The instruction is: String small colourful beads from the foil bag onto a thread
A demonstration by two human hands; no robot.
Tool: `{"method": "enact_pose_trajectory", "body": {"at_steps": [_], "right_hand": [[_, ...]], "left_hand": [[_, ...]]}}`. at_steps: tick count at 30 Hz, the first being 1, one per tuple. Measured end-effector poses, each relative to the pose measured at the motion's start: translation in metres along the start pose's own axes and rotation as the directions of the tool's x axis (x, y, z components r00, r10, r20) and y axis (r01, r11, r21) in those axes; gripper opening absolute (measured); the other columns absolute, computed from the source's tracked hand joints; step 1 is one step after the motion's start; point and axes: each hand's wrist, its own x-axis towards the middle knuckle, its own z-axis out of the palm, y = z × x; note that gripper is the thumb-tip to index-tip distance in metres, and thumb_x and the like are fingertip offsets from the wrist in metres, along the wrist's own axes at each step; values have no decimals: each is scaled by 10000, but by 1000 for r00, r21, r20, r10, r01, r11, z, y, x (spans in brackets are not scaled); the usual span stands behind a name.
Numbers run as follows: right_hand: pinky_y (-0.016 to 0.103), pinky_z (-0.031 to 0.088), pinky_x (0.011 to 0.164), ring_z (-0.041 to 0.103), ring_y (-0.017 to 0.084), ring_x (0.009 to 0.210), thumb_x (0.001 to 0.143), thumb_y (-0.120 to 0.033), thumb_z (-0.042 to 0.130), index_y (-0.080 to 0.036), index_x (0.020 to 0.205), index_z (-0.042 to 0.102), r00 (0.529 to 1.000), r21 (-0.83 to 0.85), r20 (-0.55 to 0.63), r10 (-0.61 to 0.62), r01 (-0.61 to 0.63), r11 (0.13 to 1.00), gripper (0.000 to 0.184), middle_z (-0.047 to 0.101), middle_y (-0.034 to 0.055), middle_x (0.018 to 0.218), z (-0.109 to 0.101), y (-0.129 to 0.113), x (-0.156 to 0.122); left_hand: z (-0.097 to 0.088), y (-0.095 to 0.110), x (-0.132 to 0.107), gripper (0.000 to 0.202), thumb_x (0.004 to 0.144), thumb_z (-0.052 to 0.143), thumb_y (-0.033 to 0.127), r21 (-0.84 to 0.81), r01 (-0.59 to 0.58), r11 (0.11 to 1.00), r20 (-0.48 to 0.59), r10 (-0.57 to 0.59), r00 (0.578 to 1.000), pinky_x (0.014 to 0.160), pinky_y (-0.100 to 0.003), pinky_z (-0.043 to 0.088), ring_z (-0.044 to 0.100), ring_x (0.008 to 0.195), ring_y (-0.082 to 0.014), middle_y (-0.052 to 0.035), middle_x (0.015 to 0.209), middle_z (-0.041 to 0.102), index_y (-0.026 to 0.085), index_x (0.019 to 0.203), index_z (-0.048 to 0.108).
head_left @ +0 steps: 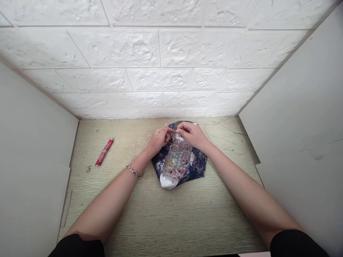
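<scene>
A clear bag full of small coloured beads [175, 162] lies on a dark blue patterned cloth [197, 165] in the middle of the wooden tabletop [171, 214]. My left hand [158, 139] and my right hand [190, 134] meet at the far end of the bag. Both have their fingers pinched together, fingertips nearly touching each other. What sits between the fingertips is too small to make out. A metal bracelet [134, 172] circles my left wrist.
A red tube [104, 152] lies on the table at the left, with small metal bits [88, 168] near it. White panels stand at the left [32, 150] and right [300, 135]; a white brick-pattern wall [160, 71] closes the back.
</scene>
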Motion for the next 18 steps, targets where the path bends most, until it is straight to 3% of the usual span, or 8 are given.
{"method": "enact_pose_trajectory", "body": {"at_steps": [4, 8, 11, 14, 18], "right_hand": [[210, 279, 499, 341, 71, 526, 768, -373, 471, -152, 689, 507, 999, 123, -8, 38, -37, 992, 238, 416, -36, 573, 0, -5, 0], [211, 289, 501, 354, 74, 526, 747, -398, 500, -159, 689, 519, 996, 220, -49, 75, -63, 973, 247, 430, -30, 573, -1, -9, 0], [212, 295, 494, 370, 75, 525, 733, -431, 513, -162, 687, 520, 995, 273, -49, 89, -72, 959, 274, 452, -22, 587, -1, -11, 0], [215, 308, 504, 385, 77, 535, 729, -430, 521, -157, 673, 526, 995, 232, -45, 92, -79, 969, 279, 471, -16, 597, -1, -11, 2], [224, 361, 570, 449, 83, 593, 750, -386, 514, -151, 733, 570, 991, 130, -93, 100, -88, 988, 242, 537, -1, 673, -15, -26, 5]], "left_hand": [[-4, -1, 0, 651, 783, 132, 597, -32, -11, 999, 125, 15, 992, 328, -190, 178, 361, 306, -24, -17, 631, 566, 150, 973, 566], [-6, 2, -3, 671, 775, 120, 603, 15, -38, 999, 170, 34, 985, 332, -196, 175, 413, 350, -24, -69, 814, 614, 152, 981, 572], [-5, 7, -6, 503, 758, 346, 551, 119, -61, 991, 168, 40, 985, 373, -191, 235, 413, 374, -35, -21, 629, 585, 134, 879, 601], [-3, 11, -7, 343, 720, 498, 453, 211, -83, 974, 199, 40, 979, 415, -189, 272, 370, 373, -41, 45, 427, 440, 124, 719, 598], [-2, 10, -6, 340, 716, 504, 443, 228, -73, 971, 198, 27, 980, 419, -200, 260, 333, 392, -41, 51, 442, 417, 124, 686, 619]]}}
